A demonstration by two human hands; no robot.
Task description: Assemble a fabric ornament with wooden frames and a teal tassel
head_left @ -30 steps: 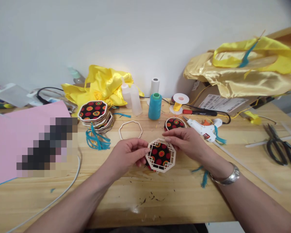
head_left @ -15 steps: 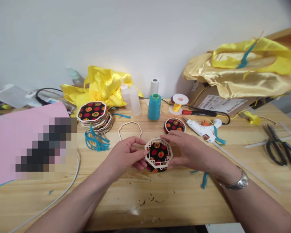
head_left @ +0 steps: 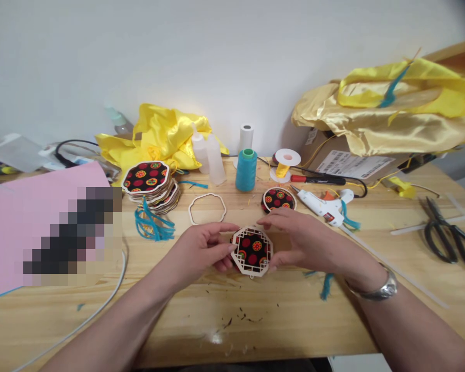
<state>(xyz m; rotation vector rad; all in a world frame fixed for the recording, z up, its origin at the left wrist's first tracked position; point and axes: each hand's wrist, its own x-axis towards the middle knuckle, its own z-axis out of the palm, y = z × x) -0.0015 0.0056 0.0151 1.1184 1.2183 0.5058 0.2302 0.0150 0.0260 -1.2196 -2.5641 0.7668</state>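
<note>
An octagonal pale wooden lattice frame [head_left: 270,247] lies over a dark floral fabric piece [head_left: 251,250], whose edge shows at the left behind it. My left hand [head_left: 207,247] pinches their left side, thumb on the front and fingers behind. Around the right side curves my right hand [head_left: 300,238], its fingertips at the upper edge and its thumb at the lower right edge. Just beyond the hands lie a thin scalloped wooden ring [head_left: 191,213] and a round fabric-covered piece [head_left: 279,199] with a pale rim.
A stack of scalloped fabric pieces [head_left: 146,177] and teal tassels [head_left: 151,222] stand left. Behind are squeeze bottles [head_left: 216,160], a teal thread cone [head_left: 246,171] and a yellow thread spool [head_left: 282,170]. A glue gun [head_left: 321,205] and black scissors [head_left: 442,235] lie right.
The lattice frame has turned a little and slid slightly down and left over the fabric piece. Less fabric shows below it, more at the left. Both hands stay nearly in place.
</note>
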